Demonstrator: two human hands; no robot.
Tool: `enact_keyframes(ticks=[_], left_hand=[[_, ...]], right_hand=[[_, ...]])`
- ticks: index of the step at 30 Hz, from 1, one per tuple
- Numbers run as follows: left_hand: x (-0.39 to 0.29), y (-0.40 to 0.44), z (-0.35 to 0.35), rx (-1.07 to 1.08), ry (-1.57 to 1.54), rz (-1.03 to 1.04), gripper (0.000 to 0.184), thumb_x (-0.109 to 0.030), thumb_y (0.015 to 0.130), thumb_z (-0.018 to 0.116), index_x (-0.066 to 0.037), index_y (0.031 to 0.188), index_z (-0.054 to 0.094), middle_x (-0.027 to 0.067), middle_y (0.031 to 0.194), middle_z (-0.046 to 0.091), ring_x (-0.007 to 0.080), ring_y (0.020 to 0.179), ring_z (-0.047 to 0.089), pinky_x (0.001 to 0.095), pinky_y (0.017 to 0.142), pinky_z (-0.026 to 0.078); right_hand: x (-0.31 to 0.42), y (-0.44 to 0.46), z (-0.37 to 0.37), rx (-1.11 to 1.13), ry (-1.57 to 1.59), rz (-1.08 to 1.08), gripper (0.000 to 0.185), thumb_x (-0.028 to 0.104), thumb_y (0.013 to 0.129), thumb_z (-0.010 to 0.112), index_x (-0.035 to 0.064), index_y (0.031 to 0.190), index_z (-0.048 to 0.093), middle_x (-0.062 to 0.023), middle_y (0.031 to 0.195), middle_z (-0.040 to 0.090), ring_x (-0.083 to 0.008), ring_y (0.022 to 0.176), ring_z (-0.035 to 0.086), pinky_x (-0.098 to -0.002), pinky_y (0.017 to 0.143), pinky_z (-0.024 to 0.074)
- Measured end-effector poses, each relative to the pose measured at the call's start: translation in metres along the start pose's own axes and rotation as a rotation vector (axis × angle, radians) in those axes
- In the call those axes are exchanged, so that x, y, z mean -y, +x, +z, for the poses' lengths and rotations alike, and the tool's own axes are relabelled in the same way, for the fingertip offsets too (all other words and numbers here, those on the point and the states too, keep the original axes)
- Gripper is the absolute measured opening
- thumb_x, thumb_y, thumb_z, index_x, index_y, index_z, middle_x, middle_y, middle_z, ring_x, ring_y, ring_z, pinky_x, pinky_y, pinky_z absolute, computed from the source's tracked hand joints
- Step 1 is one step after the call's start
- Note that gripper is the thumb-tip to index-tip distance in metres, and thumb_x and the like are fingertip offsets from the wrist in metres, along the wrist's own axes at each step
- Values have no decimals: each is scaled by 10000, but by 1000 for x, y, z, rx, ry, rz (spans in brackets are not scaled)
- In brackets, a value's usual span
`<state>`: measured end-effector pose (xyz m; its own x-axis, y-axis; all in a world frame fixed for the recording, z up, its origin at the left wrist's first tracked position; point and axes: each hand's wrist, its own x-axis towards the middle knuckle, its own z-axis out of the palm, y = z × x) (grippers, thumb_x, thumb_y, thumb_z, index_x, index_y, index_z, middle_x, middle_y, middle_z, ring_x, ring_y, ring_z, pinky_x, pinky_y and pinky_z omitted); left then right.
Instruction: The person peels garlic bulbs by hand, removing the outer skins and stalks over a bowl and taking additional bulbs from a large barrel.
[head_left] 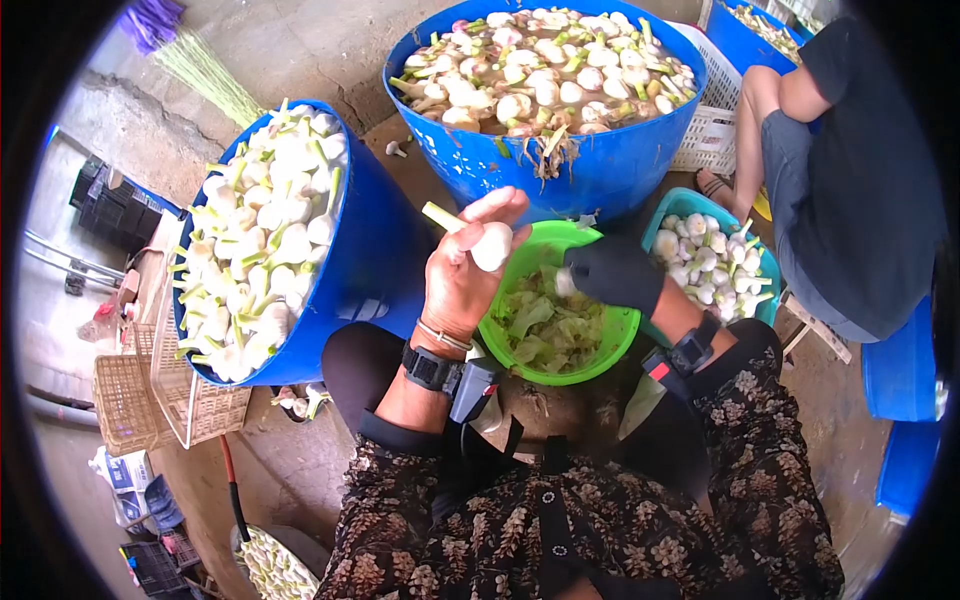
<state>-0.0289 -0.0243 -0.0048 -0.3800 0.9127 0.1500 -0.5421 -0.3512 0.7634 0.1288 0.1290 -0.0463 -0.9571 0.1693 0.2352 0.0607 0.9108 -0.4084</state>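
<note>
My left hand (468, 262) is bare and closed around a white garlic bulb (491, 247) whose cut green stem points up to the left. It is raised beside the left rim of a bright green basin (566, 376), which holds pale green and brownish peelings (545, 325). My right hand (610, 275), in a dark glove, is over the basin's right side. A small pale object (564, 282) shows at its fingertips, too small to name. To the right, a teal basin (769, 275) holds trimmed garlic bulbs (703, 258).
A blue tub (370, 250) heaped with garlic stands left; another blue tub (540, 165) with garlic in water stands ahead. A person (860, 180) sits at the right. Plastic crates (130, 400) lie at the left, and a round container of garlic (275, 565) is at lower left.
</note>
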Motion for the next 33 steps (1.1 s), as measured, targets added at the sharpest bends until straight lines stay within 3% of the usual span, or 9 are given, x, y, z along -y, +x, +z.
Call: enact_keyframes(ticks=[4, 8, 11, 15, 18, 21, 23, 26, 33], left_hand=[[-5, 1, -5, 28, -91, 20, 526, -275, 847, 548, -8, 1299, 499, 128, 1292, 536, 238, 1253, 458, 431, 1080, 302], [1, 1, -3, -48, 63, 50, 513, -296, 881, 518, -11, 1306, 487, 138, 1297, 528, 265, 1276, 424, 407, 1100, 276], [15, -3, 9, -78, 422, 50, 576, -373, 923, 496, -9, 1364, 420, 127, 1315, 490, 229, 1268, 409, 356, 1087, 273], [28, -10, 19, 42, 546, 89, 713, -446, 929, 521, -74, 1475, 251, 154, 1464, 297, 257, 1367, 262, 376, 1116, 203], [2, -12, 26, -10, 568, 29, 733, -505, 902, 539, -80, 1453, 306, 171, 1395, 418, 279, 1334, 354, 411, 1086, 274], [-5, -4, 9, -249, 434, 76, 440, -333, 967, 511, -27, 1283, 501, 100, 1161, 586, 198, 1121, 532, 362, 967, 412], [-15, -2, 6, -321, 315, 85, 309, -257, 975, 505, -28, 1177, 555, 47, 1017, 624, 162, 992, 575, 329, 876, 456], [-22, 1, 4, -326, 240, 109, 260, -222, 969, 510, -32, 1136, 569, 41, 965, 627, 138, 921, 585, 300, 808, 476], [-37, -2, -4, -312, 229, 108, 227, -204, 977, 484, -32, 1098, 570, 50, 868, 614, 132, 803, 592, 271, 694, 489]], right_hand=[[9, -3, 15, 37, -145, 85, 268, 229, 813, 628, 72, 1028, 654, -160, 906, 666, -319, 818, 649, -442, 705, 500], [22, 15, -27, -69, 674, 305, 429, 231, 859, 651, 60, 1230, 522, -133, 1015, 633, -198, 844, 629, -339, 708, 496], [59, 26, -21, -345, 944, 33, 388, 214, 859, 663, 17, 1171, 543, -109, 1011, 618, -141, 852, 591, -304, 725, 490], [36, 16, -37, -93, 1057, 240, 422, 157, 853, 660, -11, 1214, 520, -70, 1061, 593, -137, 929, 571, -294, 778, 491], [-3, -11, -80, -74, 527, 100, 412, 128, 802, 691, 33, 1184, 568, -96, 1026, 638, -166, 917, 617, -300, 787, 498], [-31, -47, -116, -126, -80, 193, 512, 189, 737, 726, 61, 1203, 557, -134, 1013, 630, -291, 920, 623, -380, 796, 496], [-19, -33, -122, -220, -207, 283, 547, 140, 738, 715, 46, 1242, 524, -147, 1185, 581, -274, 1072, 590, -375, 880, 479], [-3, 24, -119, -279, -535, -138, 575, 84, 738, 653, 72, 1290, 490, -135, 1206, 560, -291, 1069, 570, -390, 853, 487], [-13, 123, -83, 70, -692, -410, 451, 72, 786, 540, 116, 1234, 540, -115, 1012, 584, -295, 895, 609, -399, 678, 510]])
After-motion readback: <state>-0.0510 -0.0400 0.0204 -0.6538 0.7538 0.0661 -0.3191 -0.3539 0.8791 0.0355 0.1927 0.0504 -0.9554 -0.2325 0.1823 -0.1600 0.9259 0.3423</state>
